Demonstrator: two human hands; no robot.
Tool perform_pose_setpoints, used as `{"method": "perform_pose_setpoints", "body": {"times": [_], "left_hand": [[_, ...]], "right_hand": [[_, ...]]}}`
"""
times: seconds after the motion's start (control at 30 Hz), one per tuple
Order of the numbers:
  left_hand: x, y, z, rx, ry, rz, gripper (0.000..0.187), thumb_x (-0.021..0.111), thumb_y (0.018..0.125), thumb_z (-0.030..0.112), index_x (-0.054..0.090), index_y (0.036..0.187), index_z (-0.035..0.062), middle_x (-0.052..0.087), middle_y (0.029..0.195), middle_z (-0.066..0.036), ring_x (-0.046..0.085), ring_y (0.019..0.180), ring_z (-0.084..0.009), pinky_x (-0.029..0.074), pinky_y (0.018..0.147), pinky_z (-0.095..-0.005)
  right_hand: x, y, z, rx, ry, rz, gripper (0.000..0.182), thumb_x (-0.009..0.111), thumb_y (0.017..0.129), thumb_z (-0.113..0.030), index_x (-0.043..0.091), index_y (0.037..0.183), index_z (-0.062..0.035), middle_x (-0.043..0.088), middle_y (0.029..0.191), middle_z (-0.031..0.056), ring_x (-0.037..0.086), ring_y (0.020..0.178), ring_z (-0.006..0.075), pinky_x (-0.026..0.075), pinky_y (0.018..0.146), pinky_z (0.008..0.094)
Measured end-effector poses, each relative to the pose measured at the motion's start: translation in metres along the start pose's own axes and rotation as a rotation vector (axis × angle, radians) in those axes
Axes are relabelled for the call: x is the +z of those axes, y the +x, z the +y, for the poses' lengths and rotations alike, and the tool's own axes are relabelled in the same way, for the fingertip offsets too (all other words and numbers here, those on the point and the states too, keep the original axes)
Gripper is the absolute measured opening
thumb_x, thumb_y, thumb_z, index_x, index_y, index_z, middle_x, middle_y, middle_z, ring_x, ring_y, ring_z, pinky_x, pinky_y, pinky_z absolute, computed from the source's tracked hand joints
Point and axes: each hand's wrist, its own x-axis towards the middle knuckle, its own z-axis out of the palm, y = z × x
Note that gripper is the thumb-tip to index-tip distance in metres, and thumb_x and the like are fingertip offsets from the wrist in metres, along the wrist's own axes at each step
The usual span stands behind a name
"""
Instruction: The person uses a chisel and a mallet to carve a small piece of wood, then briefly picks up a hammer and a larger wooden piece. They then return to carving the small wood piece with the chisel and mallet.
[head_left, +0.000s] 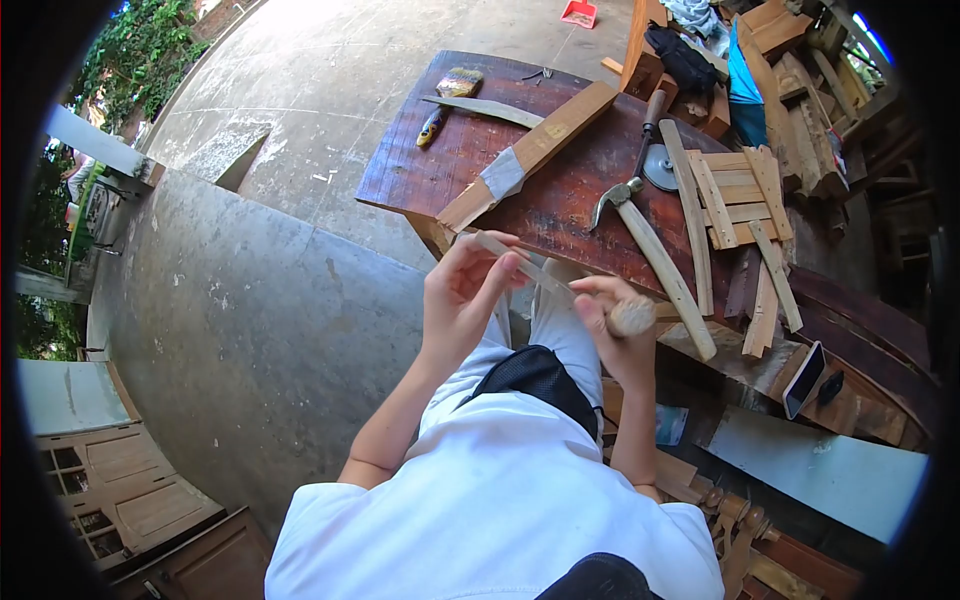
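A chisel with a long, flat, pale blade (548, 279) and a rough-ended wooden handle (632, 317) lies slantwise between my hands, above my lap at the table edge. My right hand (612, 318) is closed around the handle and slightly blurred. Toward the blade's far end, my left hand (470, 285) pinches it between thumb and fingers. The reddish-brown wooden table (560, 235) is just beyond both hands. On it, a claw hammer (655, 255) lies to the right of the chisel, and a wooden bar (550, 140) with a pale wrap lies farther back.
A brush (435, 125), a curved blade (490, 108), a round disc (659, 167) and a slatted wooden panel (740, 195) lie on the table. Wood pieces crowd the right side, near a phone (803, 380). Concrete floor (270, 310) extends left.
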Motion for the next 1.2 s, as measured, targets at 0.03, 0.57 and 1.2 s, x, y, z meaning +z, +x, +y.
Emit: {"method": "perform_pose_setpoints", "body": {"times": [0.03, 0.57, 1.2], "left_hand": [[-0.003, 0.005, -0.008, 0.041, 0.088, 0.027, 0.021, 0.058, 0.096, 0.011, 0.059, 0.111, -0.0038, 0.067, 0.098, -0.011, 0.065, 0.088, -0.0138, 0.054, 0.075, -0.0270], [0.005, 0.122, -0.070, 0.285, 0.762, -0.387, 0.019, 0.065, 0.089, 0.012, 0.069, 0.100, -0.0030, 0.069, 0.085, -0.015, 0.071, 0.075, -0.0225, 0.056, 0.067, -0.0316], [-0.010, 0.103, -0.050, 0.496, 0.761, -0.479, 0.012, 0.056, 0.087, 0.002, 0.061, 0.095, -0.0056, 0.061, 0.082, -0.021, 0.061, 0.078, -0.0395, 0.047, 0.068, -0.0441]], "right_hand": [[-0.002, 0.004, 0.006, 0.005, -0.006, 0.075, 0.016, 0.074, 0.081, -0.011, 0.066, 0.092, -0.0016, 0.062, 0.067, 0.0027, 0.055, 0.060, 0.0068, 0.045, 0.059, 0.0231], [-0.006, 0.106, -0.016, -0.317, 0.128, 0.184, 0.025, 0.066, 0.091, -0.016, 0.056, 0.072, -0.0029, 0.061, 0.065, 0.0021, 0.058, 0.061, 0.0066, 0.043, 0.056, 0.0218], [0.045, 0.160, -0.044, -0.650, -0.067, 0.366, 0.014, 0.069, 0.079, -0.010, 0.063, 0.088, -0.0009, 0.060, 0.060, 0.0088, 0.060, 0.053, 0.0139, 0.047, 0.051, 0.0289]]}}
